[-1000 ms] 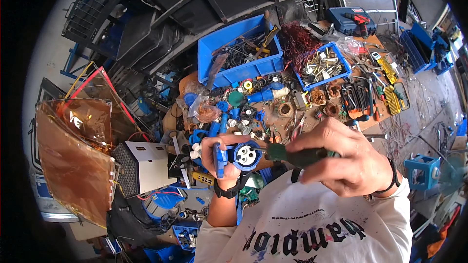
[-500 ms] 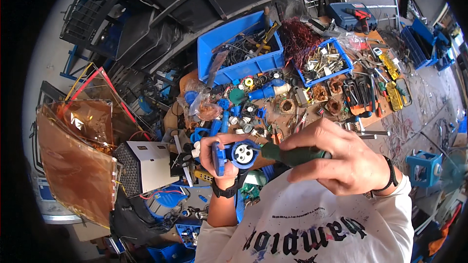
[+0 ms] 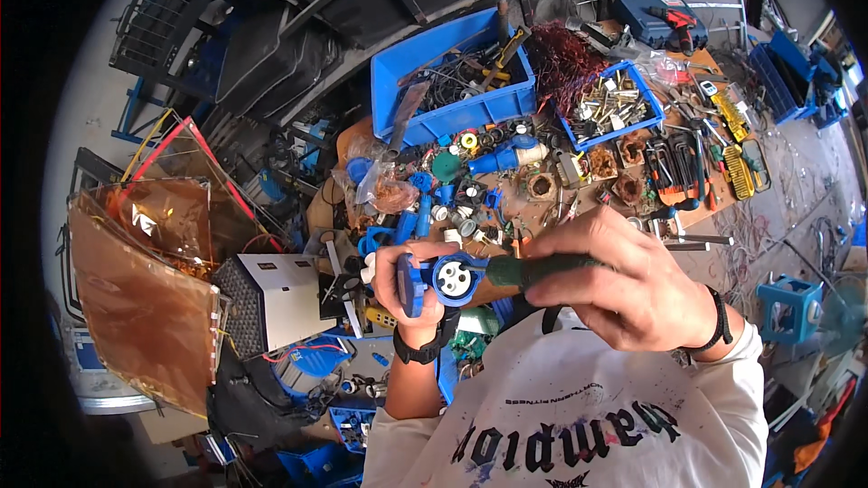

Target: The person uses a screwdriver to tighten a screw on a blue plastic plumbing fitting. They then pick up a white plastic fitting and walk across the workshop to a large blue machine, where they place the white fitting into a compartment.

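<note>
A blue industrial socket connector (image 3: 455,279) with a white round face and several dark holes is in my left hand (image 3: 414,294). Its blue hinged lid (image 3: 413,286) stands swung open on the left, against my fingers. My right hand (image 3: 624,285) is closed on a screwdriver (image 3: 504,271) with a dark green handle. The screwdriver lies roughly level, its short visible shaft reaching the upper right rim of the connector's face. Whether the tip sits in a screw or only touches the face I cannot tell. My fingers cover part of the handle.
Behind the hands, the cluttered bench holds a large blue bin (image 3: 457,122) of cables and tools, a small blue tray (image 3: 615,107) of metal pins, copper coils (image 3: 541,186) and a hex key set (image 3: 676,172). A speaker-like box (image 3: 285,300) and brown sheets (image 3: 145,280) stand left.
My right fingers have shifted along the screwdriver handle and now cover more of its rear. The connector stays in nearly the same place. The bench has slid slightly rightward in view.
</note>
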### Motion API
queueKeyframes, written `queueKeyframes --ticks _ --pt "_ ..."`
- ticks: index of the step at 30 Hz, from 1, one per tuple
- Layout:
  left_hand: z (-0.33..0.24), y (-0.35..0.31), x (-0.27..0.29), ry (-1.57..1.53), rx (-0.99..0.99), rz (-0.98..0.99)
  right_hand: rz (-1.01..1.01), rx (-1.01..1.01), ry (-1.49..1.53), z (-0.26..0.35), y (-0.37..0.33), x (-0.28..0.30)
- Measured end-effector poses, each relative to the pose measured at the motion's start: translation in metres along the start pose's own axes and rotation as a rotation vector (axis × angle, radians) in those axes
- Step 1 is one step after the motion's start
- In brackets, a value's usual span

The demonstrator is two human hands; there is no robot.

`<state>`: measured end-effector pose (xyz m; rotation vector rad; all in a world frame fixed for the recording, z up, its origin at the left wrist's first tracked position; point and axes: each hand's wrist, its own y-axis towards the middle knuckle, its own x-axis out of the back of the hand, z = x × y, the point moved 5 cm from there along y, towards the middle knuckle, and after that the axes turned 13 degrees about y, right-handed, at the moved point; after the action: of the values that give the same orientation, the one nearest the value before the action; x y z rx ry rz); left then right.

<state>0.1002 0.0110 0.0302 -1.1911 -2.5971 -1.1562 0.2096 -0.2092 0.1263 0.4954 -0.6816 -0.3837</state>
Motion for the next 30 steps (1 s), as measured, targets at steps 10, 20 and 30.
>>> queueKeyframes --ticks 10,20,30 --pt "0.015 -0.006 0.014 0.037 0.040 0.036 -0.063 -0.282 0.009 -0.007 -0.001 -0.019" --pt "0.028 -0.009 0.029 -0.019 0.101 0.048 -0.168 -0.474 -0.154 -0.012 0.002 -0.034" --pt "0.026 -0.006 0.035 -0.140 0.118 -0.007 -0.088 -0.255 -0.256 0.011 0.018 -0.040"
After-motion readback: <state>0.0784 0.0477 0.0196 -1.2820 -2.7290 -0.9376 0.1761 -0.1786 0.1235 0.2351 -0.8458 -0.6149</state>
